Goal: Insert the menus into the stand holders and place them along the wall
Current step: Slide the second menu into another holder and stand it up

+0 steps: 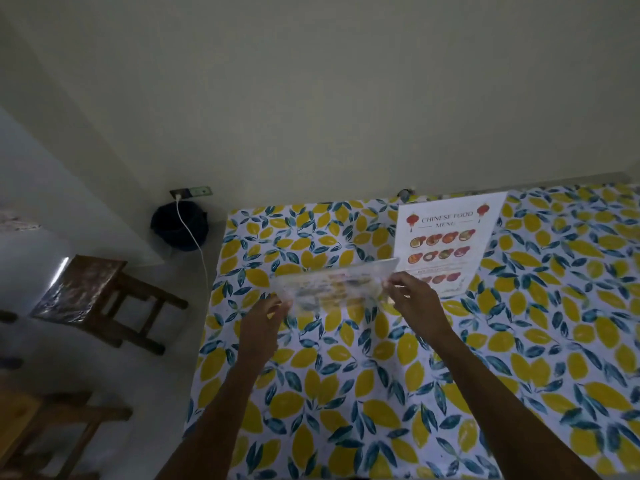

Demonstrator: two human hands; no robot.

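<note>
Above the middle of the worktop [346, 393], which is covered in a cloth printed with yellow lemons and blue-green leaves, two bare hands hold a clear stand holder [332, 287] with a menu inside it, tilted so that its top edge leans away toward the far wall [346, 98]. The picture is blurred there, and the print on this menu cannot be read. The left hand [265, 315] has its grip pinching the holder's left edge, the fingers closed on it; the right hand [410, 299] pinches the right edge in the same way, thumb and fingers pressed on the clear plastic. Whether the holder's base touches the cloth cannot be told. Just beyond the right hand, further to the right, a second menu [450, 233] stands upright close to the wall, headed "Chinese Food Menu", with red lanterns at its top corners and rows of round dishes below. To the left, off the worktop, a white cable [194, 237] runs down from a wall socket [191, 192] past a dark bin [169, 223], and a wooden stool [104, 292] stands on the pale floor nearer the camera.
</note>
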